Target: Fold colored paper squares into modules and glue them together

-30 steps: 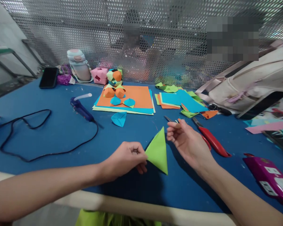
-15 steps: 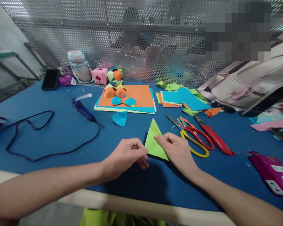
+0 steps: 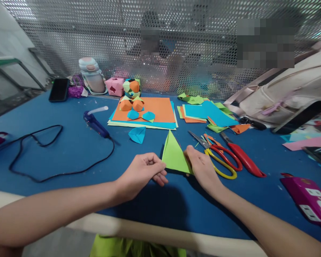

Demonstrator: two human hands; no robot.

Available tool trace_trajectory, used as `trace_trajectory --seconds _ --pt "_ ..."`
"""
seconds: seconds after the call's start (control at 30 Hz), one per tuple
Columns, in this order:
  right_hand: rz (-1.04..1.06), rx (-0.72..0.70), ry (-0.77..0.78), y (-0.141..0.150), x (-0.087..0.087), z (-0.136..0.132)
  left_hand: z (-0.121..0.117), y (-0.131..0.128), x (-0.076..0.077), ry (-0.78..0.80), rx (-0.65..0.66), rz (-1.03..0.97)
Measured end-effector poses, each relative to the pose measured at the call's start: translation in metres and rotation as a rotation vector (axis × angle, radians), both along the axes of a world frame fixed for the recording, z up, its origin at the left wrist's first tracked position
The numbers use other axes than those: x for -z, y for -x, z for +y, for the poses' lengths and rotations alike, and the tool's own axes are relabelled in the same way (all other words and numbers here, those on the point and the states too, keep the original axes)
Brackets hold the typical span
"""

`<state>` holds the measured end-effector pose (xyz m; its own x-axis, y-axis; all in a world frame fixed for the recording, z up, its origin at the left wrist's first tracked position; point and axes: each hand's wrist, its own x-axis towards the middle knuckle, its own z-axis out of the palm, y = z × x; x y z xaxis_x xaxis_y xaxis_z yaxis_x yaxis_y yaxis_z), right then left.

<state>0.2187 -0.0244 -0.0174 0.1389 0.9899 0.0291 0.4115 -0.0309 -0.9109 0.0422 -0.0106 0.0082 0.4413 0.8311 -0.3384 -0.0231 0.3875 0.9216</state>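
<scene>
A folded lime-green paper triangle [image 3: 174,154] is held up between my hands over the blue table, its tip pointing away from me. My left hand [image 3: 144,175] pinches its lower left corner between thumb and forefinger, with the other fingers loosely curled. At the lower right corner my right hand [image 3: 203,170] is closed on the paper, some fingertips hidden behind it. Scissors [image 3: 216,153] with one red and one yellow handle lie just right of my right hand. A small folded blue paper piece [image 3: 137,135] rests beyond my left hand.
Left lies a blue glue gun [image 3: 96,124] with its black cord. Behind are stacked paper sheets [image 3: 160,107] bearing folded pieces, a paper ball [image 3: 132,87], a pink paper box [image 3: 115,86] and a bottle [image 3: 93,76]. Right are a red-handled cutter [image 3: 246,160], a purple power strip [image 3: 305,196] and a backpack [image 3: 289,89].
My right hand, apart from the paper a second ago, came in and took hold of its right side, then slid to the lower right corner. The triangle turned so its tip points away.
</scene>
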Motion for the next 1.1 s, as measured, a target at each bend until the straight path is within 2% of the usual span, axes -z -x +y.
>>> trace_trajectory --seconds 0.2,0.47,0.57,0.67,0.83,0.93,1.1 --pt "-0.150 0.013 -0.171 0.000 0.000 0.000 0.001 0.000 0.003 0.015 0.004 -0.035" --pt "-0.135 0.057 -0.117 -0.017 -0.007 0.001 0.010 0.008 -0.003 0.017 -0.080 -0.097" --pt "0.023 0.090 -0.051 -0.024 -0.007 0.006 0.012 0.011 -0.005 0.005 -0.067 -0.103" --pt "0.302 -0.006 -0.001 -0.020 -0.006 0.008 0.008 0.010 -0.006 0.011 0.005 -0.078" --pt "0.629 -0.162 0.306 0.003 -0.011 -0.005 -0.002 0.005 -0.004 0.044 0.135 -0.056" --pt "0.714 -0.118 0.413 0.012 -0.013 -0.012 -0.005 0.003 -0.004 0.055 0.189 -0.028" --pt "0.871 -0.028 0.404 0.009 -0.015 -0.008 -0.004 0.002 -0.002 0.044 0.196 0.023"
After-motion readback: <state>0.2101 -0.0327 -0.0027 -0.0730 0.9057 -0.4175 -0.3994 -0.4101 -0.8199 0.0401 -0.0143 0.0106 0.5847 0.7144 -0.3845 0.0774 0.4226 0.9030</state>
